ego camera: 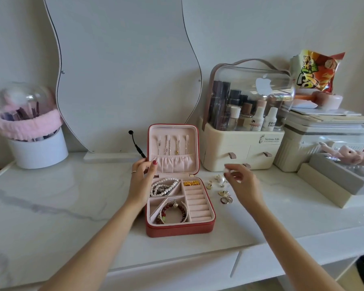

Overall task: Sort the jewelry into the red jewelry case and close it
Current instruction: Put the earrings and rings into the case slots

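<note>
Both forearms reach forward over the white marbled bench (61,206). The left hand (142,181) rests at the left edge of the red jewelry case (180,228), thumb and fingers curled about the base of the upright lid (172,150). The right hand (243,181) hovers blurred above the loose earrings (220,180) and ring (226,199) lying just right of the case — its grip pinches a small white piece (226,170). The case stands open, holding pearl strands (163,186) and a red bead bracelet (172,211). Behind, a cream cosmetics organizer (240,152) reads "Serious Life"; a bottle (270,120) inside reads "pood".
</note>
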